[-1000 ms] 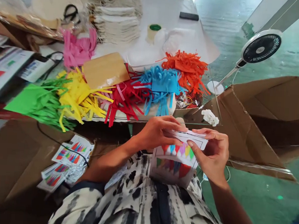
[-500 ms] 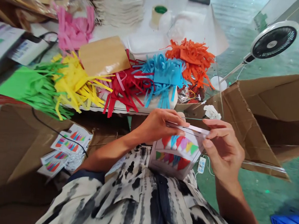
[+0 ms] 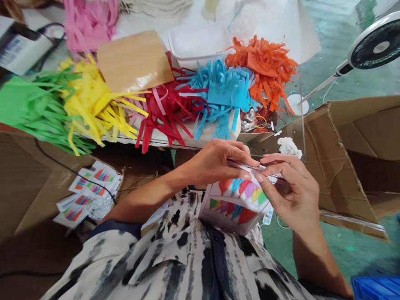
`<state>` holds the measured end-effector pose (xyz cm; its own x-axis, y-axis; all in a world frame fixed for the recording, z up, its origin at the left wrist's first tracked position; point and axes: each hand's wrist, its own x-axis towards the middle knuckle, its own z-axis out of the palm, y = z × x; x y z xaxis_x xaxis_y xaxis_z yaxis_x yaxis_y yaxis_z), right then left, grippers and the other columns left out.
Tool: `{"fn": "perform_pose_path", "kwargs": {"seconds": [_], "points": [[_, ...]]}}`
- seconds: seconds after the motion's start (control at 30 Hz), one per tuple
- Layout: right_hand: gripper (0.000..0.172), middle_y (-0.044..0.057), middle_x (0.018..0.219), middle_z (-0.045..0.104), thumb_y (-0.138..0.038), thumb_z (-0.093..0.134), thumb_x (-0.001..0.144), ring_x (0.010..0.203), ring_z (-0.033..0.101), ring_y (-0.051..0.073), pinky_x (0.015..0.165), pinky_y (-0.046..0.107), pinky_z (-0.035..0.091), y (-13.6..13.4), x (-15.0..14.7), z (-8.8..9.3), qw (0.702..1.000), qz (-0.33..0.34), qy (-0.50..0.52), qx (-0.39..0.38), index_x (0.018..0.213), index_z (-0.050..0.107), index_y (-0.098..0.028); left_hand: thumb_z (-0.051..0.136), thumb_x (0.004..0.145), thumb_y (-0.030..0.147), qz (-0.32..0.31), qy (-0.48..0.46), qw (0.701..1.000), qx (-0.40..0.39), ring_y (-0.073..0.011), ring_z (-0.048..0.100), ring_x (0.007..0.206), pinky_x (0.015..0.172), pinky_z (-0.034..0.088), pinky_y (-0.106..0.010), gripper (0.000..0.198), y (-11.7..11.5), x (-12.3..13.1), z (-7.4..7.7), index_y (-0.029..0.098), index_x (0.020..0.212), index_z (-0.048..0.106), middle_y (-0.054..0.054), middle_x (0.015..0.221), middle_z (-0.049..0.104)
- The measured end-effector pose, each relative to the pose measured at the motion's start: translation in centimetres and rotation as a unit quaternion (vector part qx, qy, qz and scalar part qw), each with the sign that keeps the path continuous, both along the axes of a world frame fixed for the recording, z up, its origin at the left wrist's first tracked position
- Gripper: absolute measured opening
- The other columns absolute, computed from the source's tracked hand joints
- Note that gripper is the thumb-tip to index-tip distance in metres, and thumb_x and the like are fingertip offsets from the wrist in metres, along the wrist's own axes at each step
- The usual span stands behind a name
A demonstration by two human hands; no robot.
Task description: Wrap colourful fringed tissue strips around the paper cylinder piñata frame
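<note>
A white printed card (image 3: 232,202) with rows of colourful tassels pictured on it hangs in front of my body, its upper edge folded. My left hand (image 3: 221,160) pinches that upper edge from the left. On the right part of the same edge, my right hand (image 3: 289,188) is closed with thumb and fingers, its fingertips close to the left ones. Whether anything else sits inside the fold is hidden by the fingers. Beyond my hands, fringed paper bundles lie along the table's near edge: green (image 3: 32,106), yellow (image 3: 90,103), red (image 3: 172,107), blue (image 3: 224,92) and orange (image 3: 263,70).
A pink bundle (image 3: 89,19) and a brown paper packet (image 3: 134,61) lie farther back, near a white tray (image 3: 197,42). At lower left, a cardboard box holds printed cards (image 3: 91,183). An open carton (image 3: 367,152) and a fan (image 3: 382,44) stand at right.
My right hand has slid left along the card's upper edge, closer to my left hand. My left hand keeps its pinch. The view has shifted slightly.
</note>
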<state>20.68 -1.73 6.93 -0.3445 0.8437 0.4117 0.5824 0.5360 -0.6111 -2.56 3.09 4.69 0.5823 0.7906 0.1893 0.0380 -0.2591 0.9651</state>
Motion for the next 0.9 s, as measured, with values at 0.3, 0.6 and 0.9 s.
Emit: {"fn": "perform_pose_path", "kwargs": {"seconds": [0.3, 0.6, 0.9], "points": [[0.017, 0.006, 0.112, 0.074, -0.019, 0.078, 0.090, 0.102, 0.073, 0.023, 0.088, 0.039, 0.061, 0.0, -0.3, -0.4, 0.993, -0.039, -0.059, 0.090, 0.099, 0.065, -0.025, 0.084, 0.087, 0.020, 0.001, 0.009, 1.000, -0.001, -0.0159, 0.073, 0.092, 0.081, 0.056, -0.027, 0.026, 0.3, 0.2, -0.1, 0.023, 0.114, 0.084, -0.005, 0.104, 0.078], [0.019, 0.012, 0.134, 0.065, -0.038, 0.081, 0.089, 0.121, 0.066, 0.033, 0.091, 0.050, 0.062, -0.9, -0.4, -0.3, 0.986, -0.130, -0.094, 0.055, 0.099, 0.069, -0.028, 0.082, 0.090, 0.027, 0.016, 0.026, 1.000, 0.000, -0.0172, 0.074, 0.092, 0.080, 0.056, -0.028, 0.023, 0.1, 0.6, -0.1, 0.024, 0.113, 0.084, -0.005, 0.104, 0.079], [0.061, 0.012, 0.149, 0.055, -0.038, 0.087, 0.084, 0.135, 0.058, 0.038, 0.111, 0.062, 0.053, -0.7, 0.3, 0.3, 0.986, -0.117, -0.084, 0.089, 0.139, 0.059, -0.036, 0.081, 0.091, 0.025, 0.009, 0.022, 1.000, -0.009, -0.0179, 0.076, 0.097, 0.083, 0.056, -0.027, 0.020, -0.2, 0.6, 0.5, 0.019, 0.110, 0.082, -0.006, 0.106, 0.080]]}}
